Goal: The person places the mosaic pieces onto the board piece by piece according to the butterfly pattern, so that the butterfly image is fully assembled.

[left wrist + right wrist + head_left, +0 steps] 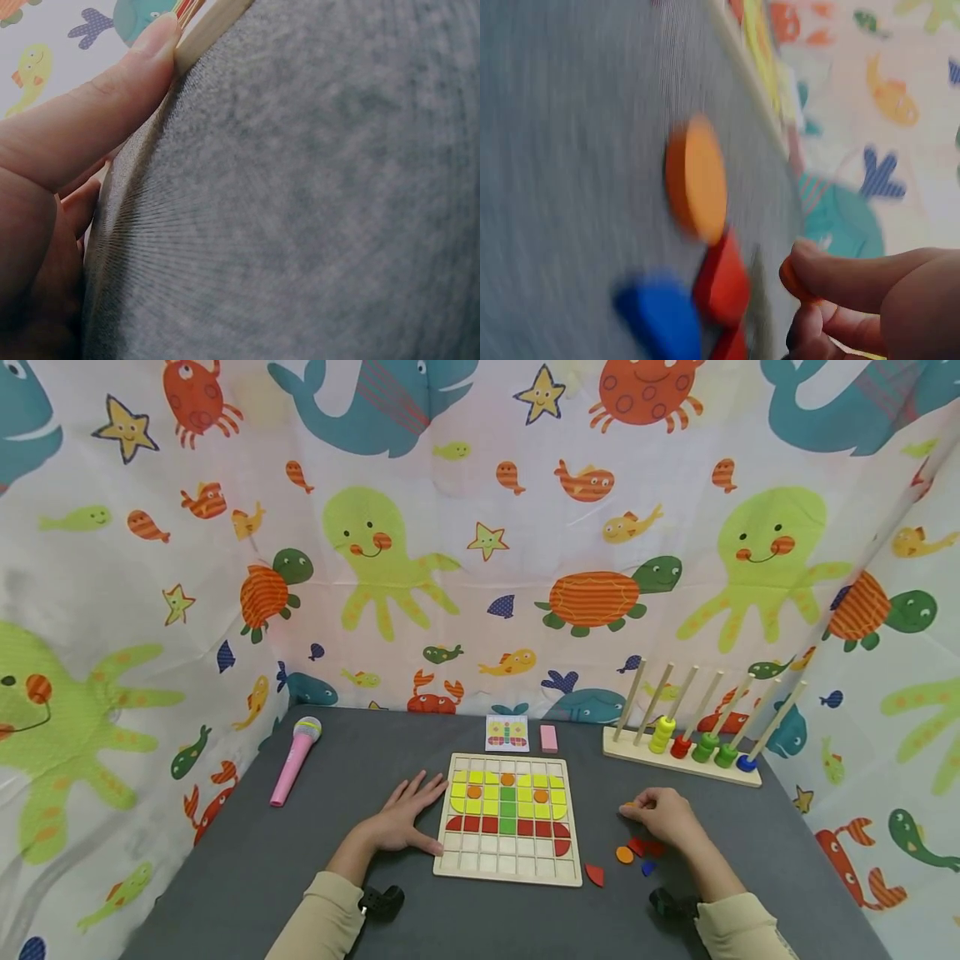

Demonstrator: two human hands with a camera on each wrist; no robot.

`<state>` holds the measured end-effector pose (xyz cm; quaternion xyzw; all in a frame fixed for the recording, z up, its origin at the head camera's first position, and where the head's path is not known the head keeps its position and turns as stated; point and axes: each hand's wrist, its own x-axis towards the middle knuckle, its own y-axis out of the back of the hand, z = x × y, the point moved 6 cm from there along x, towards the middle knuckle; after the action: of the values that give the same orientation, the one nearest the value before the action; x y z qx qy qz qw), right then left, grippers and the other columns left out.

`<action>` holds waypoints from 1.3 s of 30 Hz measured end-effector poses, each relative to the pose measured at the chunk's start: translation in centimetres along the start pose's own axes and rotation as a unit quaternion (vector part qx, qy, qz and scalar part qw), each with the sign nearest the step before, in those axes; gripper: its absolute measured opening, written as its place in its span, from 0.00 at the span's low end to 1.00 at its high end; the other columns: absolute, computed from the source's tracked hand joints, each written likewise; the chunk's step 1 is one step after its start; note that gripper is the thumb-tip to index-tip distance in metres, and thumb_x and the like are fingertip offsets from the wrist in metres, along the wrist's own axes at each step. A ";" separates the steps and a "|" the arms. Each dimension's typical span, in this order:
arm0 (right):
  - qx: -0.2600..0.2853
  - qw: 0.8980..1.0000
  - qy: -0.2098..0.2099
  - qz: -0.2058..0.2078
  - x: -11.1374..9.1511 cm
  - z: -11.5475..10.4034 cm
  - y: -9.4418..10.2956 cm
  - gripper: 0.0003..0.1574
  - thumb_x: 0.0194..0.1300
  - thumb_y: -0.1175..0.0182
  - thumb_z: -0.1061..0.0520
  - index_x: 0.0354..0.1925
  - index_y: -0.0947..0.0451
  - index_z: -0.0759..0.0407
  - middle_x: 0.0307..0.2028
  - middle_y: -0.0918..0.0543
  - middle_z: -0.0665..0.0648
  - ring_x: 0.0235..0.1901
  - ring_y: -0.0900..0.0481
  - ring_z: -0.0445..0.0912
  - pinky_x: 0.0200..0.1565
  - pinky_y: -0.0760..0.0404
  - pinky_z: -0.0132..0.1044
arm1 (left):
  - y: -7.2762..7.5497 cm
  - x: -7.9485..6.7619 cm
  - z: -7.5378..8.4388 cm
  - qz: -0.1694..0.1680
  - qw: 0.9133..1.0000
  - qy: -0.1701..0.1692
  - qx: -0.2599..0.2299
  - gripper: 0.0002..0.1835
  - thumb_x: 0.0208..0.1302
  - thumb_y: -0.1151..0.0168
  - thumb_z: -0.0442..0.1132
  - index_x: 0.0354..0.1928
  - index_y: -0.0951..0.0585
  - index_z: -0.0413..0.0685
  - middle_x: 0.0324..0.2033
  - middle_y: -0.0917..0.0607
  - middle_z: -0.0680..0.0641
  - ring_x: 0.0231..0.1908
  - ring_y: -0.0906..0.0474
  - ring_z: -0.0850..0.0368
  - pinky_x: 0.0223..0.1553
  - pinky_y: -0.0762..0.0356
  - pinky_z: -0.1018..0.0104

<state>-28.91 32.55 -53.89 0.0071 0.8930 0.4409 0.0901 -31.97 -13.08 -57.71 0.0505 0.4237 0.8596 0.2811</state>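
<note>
My left hand lies with fingers spread at the left side of a wooden grid board, its thumb on the board's edge. Coloured pieces fill several rows of the grid: yellow and orange above, a green column in the middle, a dark red row below. To the right of the board, my right hand pinches an orange disc between thumb and fingers. Below that hand lie another orange disc, red pieces and a blue piece. A red quarter-round piece is beside the board's lower right corner.
Behind the board are a pattern card and a pink block. A wooden peg stand with coloured rings stands at the back right. On the left lies a pink toy microphone. A printed cloth surrounds the grey table.
</note>
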 end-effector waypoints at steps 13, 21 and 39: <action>0.092 0.994 0.048 -0.029 -3.6 -8.1 -4.7 0.08 0.61 0.27 0.50 0.36 0.09 0.53 0.29 0.13 0.50 0.29 0.25 0.45 0.30 0.27 0.36 | 0.0 -0.2 -0.1 0.005 1.000 -0.003 -0.005 0.65 0.43 0.24 0.69 0.81 0.48 0.61 0.81 0.52 0.51 0.80 0.70 0.41 0.73 0.68 0.31; 0.077 0.993 0.084 -0.030 -4.7 -10.6 -8.1 0.07 0.57 0.24 0.51 0.27 0.13 0.50 0.22 0.17 0.47 0.25 0.26 0.43 0.26 0.28 0.34 | 0.2 -0.1 -0.2 0.000 1.000 0.005 0.001 0.64 0.45 0.24 0.68 0.81 0.48 0.61 0.81 0.52 0.53 0.80 0.70 0.42 0.73 0.66 0.30; 0.051 0.997 0.048 0.008 -4.6 -8.9 -6.9 0.18 0.53 0.21 0.51 0.33 0.22 0.54 0.25 0.27 0.51 0.26 0.31 0.44 0.27 0.36 0.36 | -0.4 0.2 -0.9 0.007 1.000 0.015 0.000 0.66 0.41 0.25 0.72 0.81 0.49 0.66 0.81 0.54 0.58 0.80 0.72 0.48 0.74 0.69 0.33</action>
<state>-25.46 20.89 -53.37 -0.0028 0.9177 0.3949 0.0433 -32.28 -13.41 -58.59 0.0410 0.4277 0.8621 0.2687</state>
